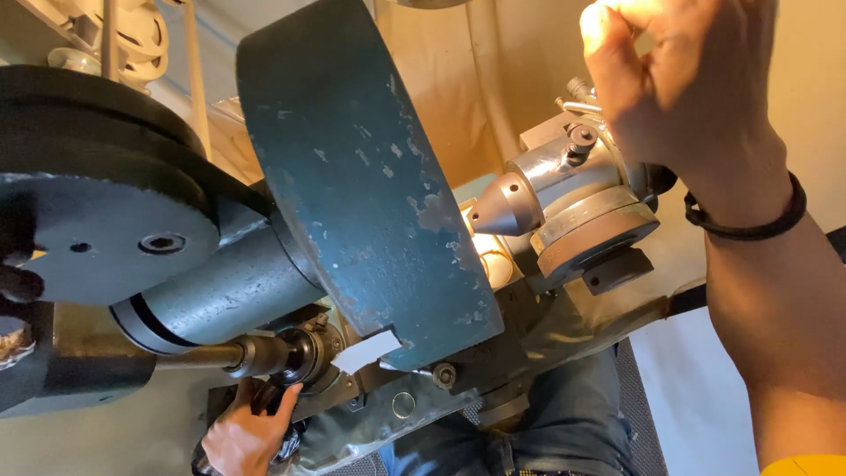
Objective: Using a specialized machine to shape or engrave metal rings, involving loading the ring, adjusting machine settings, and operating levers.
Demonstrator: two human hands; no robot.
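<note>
**Two hands on an old grinding machine, seen from above**

The left hand sits low in the picture, fingers curled narrowly around a dark round knob at the end of a steel shaft; the thumb lies along the knob's near side. Whether the grip is tight cannot be told. The shaft runs out from under a grey cylindrical housing, which joins a big teal wheel guard with chipped paint. A dark pulley disc fills the left side.

The right hand is raised at the upper right, fingers bent inward and pinched close together, a black band around the wrist. What its fingertips hold, if anything, is lost in glare. Just below and left of it stands a bright metal fixture with a conical point aimed toward the guard, mounted on a round stepped base. A small clamp screw sits on top of the fixture. Blue denim trousers show beneath the machine
</note>
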